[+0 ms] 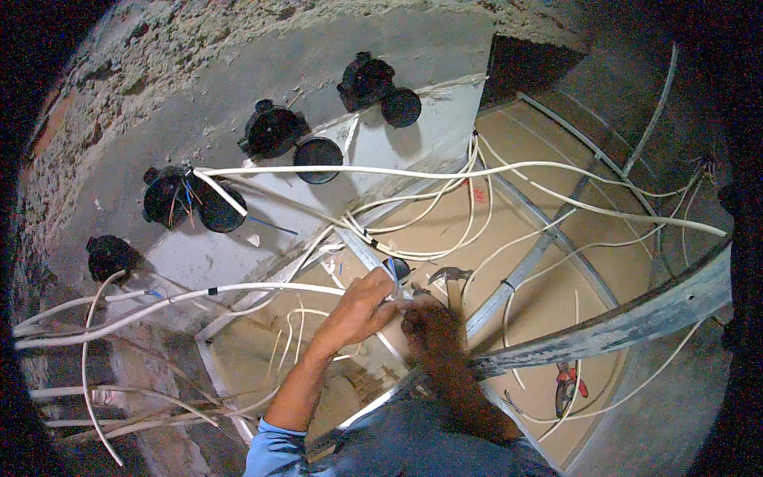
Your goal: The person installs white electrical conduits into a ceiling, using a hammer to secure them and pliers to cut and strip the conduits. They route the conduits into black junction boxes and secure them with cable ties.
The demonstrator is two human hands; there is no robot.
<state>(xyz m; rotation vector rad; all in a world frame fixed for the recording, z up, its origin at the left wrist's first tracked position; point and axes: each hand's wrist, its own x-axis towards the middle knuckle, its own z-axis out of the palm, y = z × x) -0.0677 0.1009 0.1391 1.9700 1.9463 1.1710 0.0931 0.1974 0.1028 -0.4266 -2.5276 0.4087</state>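
My left hand [367, 308] is closed in a pinch on the end of a white cable [278, 287] that comes in from the left. A bit of blue wire shows at its fingertips. Close against it, my right hand [433, 330] is in shadow with its fingers curled. Something small and pale lies between the two hands, too unclear to name. Just beyond the fingers is a small dark round thing [400, 268], partly hidden. A hammer [450, 275] rests beside my right hand.
Black round wall boxes [274, 131] with round black lids [318, 159] line the grey wall. Coloured wires hang from one box. Loose white cables [445, 170] cross the beige panels and metal profiles [532, 258]. A wide beam [604, 318] crosses at right, near red-handled pliers [567, 388].
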